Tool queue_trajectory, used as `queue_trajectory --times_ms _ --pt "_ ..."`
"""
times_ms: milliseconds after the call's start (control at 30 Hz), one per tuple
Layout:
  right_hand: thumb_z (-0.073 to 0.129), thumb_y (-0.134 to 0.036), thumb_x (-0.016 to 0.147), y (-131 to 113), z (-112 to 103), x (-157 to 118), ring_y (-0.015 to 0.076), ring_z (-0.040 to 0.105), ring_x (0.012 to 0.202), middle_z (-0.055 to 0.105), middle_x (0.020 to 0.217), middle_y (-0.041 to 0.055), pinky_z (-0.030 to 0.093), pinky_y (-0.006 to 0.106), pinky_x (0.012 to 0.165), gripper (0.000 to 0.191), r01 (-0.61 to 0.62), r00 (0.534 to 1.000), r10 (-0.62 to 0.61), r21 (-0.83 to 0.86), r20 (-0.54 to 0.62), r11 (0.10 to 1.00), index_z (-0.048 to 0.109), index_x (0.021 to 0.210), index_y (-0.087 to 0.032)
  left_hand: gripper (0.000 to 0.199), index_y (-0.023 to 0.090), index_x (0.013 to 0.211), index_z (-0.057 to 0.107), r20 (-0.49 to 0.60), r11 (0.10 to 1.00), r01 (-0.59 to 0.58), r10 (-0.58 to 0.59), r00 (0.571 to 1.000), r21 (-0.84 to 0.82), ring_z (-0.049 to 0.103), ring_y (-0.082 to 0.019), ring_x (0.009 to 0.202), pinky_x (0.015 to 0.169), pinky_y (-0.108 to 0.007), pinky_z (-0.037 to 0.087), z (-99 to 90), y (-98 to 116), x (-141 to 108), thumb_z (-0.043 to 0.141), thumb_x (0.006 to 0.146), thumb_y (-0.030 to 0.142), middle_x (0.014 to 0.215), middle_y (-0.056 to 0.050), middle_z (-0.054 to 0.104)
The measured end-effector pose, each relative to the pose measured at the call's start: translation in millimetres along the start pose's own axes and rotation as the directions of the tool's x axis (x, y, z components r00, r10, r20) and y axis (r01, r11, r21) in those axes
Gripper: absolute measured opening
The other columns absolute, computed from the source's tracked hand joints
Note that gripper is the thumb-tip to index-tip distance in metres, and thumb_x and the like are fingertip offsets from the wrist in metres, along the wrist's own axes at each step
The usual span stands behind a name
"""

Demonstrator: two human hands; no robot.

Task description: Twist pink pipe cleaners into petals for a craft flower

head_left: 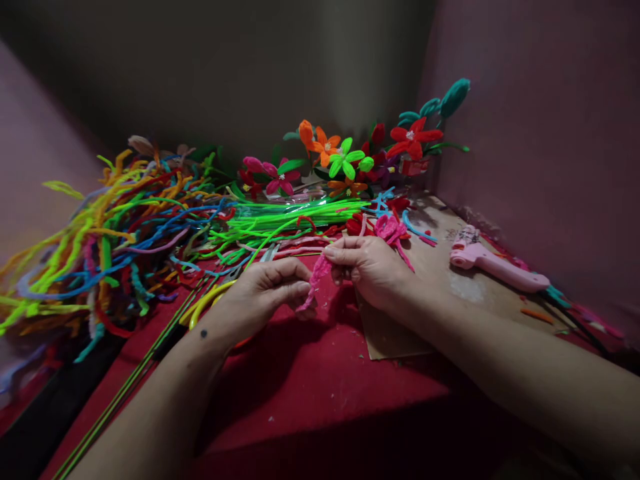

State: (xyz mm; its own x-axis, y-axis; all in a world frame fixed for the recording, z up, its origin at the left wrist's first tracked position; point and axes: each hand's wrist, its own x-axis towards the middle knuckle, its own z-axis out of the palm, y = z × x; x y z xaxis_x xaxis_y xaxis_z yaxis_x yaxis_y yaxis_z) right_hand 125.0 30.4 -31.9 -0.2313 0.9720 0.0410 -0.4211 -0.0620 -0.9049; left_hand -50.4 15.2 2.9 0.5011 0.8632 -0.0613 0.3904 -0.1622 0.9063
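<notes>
Between my two hands a short pink piece of twisted pipe cleaner (319, 275) is stretched at a slant above the red tabletop. My left hand (280, 288) pinches its lower end, some of the fingers being hidden behind it. At the upper end, the thumb and fingers of my right hand (363, 263) are closed on it. Just beyond my right hand lies another bundle of pink pipe cleaner (391, 229) on the cardboard. Bright green pipe cleaners (295, 215) lie in a bunch behind my hands.
A tangled heap of many-coloured pipe cleaners (115, 227) fills the left. Finished pipe-cleaner flowers (345, 159) stand along the back wall. A pink glue gun (500, 263) rests on the cardboard (395, 333) at right. Thin green stems (125, 393) lie beside my left forearm.
</notes>
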Motion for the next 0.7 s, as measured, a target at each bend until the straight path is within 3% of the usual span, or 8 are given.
queue_trajectory --times_ms 300,533,700 --pt "0.064 -0.018 0.066 -3.4 4.8 -4.4 0.0066 0.041 0.041 0.048 0.045 -0.0039 0.03 0.023 0.046 0.016 0.035 0.994 -0.04 -0.046 -0.101 0.998 0.054 0.054 -0.015 0.012 0.016 0.068 0.057 0.061 1.0 0.026 -0.027 0.998 0.011 0.058 -0.011 0.056 0.059 -0.022 0.047 -1.2 -0.4 2.4 0.055 0.077 0.023 0.059 0.001 0.061" --pt "0.065 -0.014 0.061 -5.5 5.0 -4.2 0.0067 0.041 0.039 0.048 0.043 -0.0042 0.03 0.023 0.045 0.016 0.014 0.994 -0.013 0.01 -0.104 1.0 0.053 0.05 -0.015 0.013 0.016 0.065 0.054 0.043 0.998 0.012 -0.014 0.999 0.057 0.057 -0.011 0.058 0.061 -0.022 0.045 1.7 -5.5 3.0 0.055 0.077 0.022 0.058 0.002 0.06" --pt "0.066 -0.019 0.063 -3.4 2.5 -1.8 0.0069 0.042 0.041 0.049 0.044 -0.0038 0.031 0.024 0.047 0.017 0.022 0.996 -0.028 -0.073 -0.087 0.997 0.055 0.052 -0.015 0.012 0.016 0.072 0.056 0.024 0.999 0.049 -0.048 0.999 -0.007 0.054 -0.01 0.058 0.06 -0.022 0.043 2.3 -7.5 3.6 0.055 0.078 0.026 0.061 0.002 0.059"
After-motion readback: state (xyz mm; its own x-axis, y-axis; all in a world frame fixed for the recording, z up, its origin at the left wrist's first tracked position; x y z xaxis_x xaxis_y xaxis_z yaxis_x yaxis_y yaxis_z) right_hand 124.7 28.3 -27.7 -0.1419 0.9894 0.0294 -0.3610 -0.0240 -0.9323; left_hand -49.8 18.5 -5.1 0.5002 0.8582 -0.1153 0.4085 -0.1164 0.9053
